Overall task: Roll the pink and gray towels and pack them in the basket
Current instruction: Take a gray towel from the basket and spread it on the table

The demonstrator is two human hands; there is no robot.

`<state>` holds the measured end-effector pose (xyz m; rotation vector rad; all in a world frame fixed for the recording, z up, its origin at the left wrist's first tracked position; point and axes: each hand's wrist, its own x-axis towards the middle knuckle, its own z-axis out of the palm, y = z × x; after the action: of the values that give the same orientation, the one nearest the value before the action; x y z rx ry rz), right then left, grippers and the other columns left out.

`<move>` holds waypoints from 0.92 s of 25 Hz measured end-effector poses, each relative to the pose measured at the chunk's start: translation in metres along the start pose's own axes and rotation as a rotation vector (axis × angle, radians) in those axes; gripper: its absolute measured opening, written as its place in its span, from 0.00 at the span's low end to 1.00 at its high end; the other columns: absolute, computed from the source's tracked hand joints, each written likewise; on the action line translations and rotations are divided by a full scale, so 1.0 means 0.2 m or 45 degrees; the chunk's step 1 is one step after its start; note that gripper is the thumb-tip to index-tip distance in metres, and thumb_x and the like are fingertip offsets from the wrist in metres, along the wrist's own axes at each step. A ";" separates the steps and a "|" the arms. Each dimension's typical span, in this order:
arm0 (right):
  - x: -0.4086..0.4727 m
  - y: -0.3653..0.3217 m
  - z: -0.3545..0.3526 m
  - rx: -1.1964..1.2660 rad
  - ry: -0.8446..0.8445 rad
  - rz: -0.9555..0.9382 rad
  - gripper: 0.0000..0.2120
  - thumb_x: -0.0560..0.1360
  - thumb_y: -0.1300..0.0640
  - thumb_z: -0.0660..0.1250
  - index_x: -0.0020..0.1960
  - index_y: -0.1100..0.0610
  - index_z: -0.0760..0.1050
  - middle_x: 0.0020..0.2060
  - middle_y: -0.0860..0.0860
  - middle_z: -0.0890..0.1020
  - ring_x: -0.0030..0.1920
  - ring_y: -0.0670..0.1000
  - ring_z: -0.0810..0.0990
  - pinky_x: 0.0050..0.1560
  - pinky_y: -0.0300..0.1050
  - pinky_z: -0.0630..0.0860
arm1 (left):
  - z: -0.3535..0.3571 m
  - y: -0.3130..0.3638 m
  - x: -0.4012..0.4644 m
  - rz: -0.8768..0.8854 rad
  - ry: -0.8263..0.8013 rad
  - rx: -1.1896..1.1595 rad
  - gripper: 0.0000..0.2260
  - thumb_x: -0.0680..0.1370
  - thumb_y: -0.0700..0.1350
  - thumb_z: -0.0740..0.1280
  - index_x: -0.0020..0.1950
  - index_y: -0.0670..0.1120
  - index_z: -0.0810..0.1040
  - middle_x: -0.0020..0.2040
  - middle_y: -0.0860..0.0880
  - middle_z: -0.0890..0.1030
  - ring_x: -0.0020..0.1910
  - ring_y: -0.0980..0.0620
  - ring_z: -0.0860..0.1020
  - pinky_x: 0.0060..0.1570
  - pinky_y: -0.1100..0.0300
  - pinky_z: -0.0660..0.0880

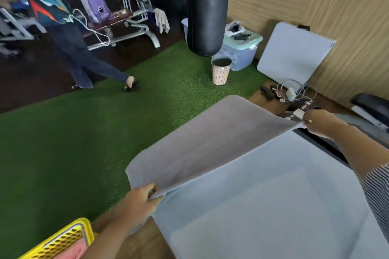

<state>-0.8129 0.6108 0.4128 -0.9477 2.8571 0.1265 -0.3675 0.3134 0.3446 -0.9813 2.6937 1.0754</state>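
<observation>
Gray towel [210, 145] hanging spread above a white table [273, 206], left hand [140, 202] pinching its near corner, right hand [320, 122] pinching the far one. Yellow basket [63, 237] sitting lower left, something pink [69, 252] lying inside.

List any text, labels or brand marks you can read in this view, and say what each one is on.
None can be read.
Purple bag: a dark logo, too blurred to read.
Black strap beyond the right hand: white marks, too small to read.
Gray towel, yellow basket: no print visible.
</observation>
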 end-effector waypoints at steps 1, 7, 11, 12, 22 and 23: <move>-0.09 0.01 -0.01 -0.028 -0.015 -0.015 0.11 0.76 0.64 0.59 0.53 0.61 0.78 0.54 0.58 0.80 0.55 0.57 0.77 0.51 0.44 0.68 | 0.03 0.01 -0.07 0.004 -0.016 0.006 0.13 0.75 0.50 0.67 0.35 0.48 0.68 0.27 0.51 0.71 0.27 0.53 0.70 0.31 0.58 0.60; -0.65 0.14 0.00 -0.222 0.026 -0.072 0.08 0.75 0.63 0.61 0.45 0.61 0.79 0.44 0.58 0.81 0.50 0.57 0.77 0.48 0.44 0.70 | 0.26 0.10 -0.60 0.026 0.093 0.015 0.13 0.75 0.45 0.69 0.34 0.48 0.69 0.27 0.48 0.69 0.29 0.54 0.70 0.29 0.61 0.59; -1.00 0.28 -0.02 -0.255 0.060 -0.097 0.09 0.74 0.63 0.62 0.45 0.63 0.81 0.33 0.52 0.73 0.48 0.56 0.76 0.46 0.44 0.70 | 0.45 0.20 -0.99 -0.032 0.093 -0.003 0.14 0.76 0.44 0.68 0.33 0.49 0.68 0.25 0.50 0.70 0.26 0.56 0.69 0.28 0.62 0.61; -1.07 0.32 -0.02 -0.221 0.072 -0.089 0.09 0.74 0.63 0.62 0.44 0.63 0.81 0.33 0.52 0.73 0.47 0.56 0.76 0.45 0.44 0.70 | 0.50 0.22 -1.07 -0.059 0.090 -0.023 0.13 0.76 0.44 0.68 0.34 0.48 0.68 0.25 0.51 0.71 0.26 0.57 0.70 0.28 0.62 0.60; -1.59 0.93 0.12 -0.132 0.147 0.000 0.10 0.74 0.61 0.62 0.51 0.62 0.79 0.47 0.60 0.82 0.51 0.59 0.78 0.54 0.49 0.73 | 1.05 0.71 -1.70 -0.068 0.335 -0.023 0.17 0.74 0.44 0.71 0.30 0.53 0.67 0.25 0.52 0.72 0.27 0.57 0.72 0.30 0.66 0.64; -1.64 1.02 0.13 -0.098 0.169 0.002 0.10 0.73 0.61 0.62 0.51 0.62 0.79 0.47 0.60 0.81 0.50 0.60 0.78 0.54 0.51 0.74 | 1.13 0.76 -1.77 -0.070 0.339 -0.018 0.17 0.75 0.44 0.71 0.31 0.54 0.66 0.25 0.53 0.73 0.27 0.57 0.72 0.29 0.65 0.64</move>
<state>-0.6726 0.9705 0.4428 -1.0036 2.9938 0.1818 -0.2126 0.7309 0.3700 -1.2767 2.8453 1.0212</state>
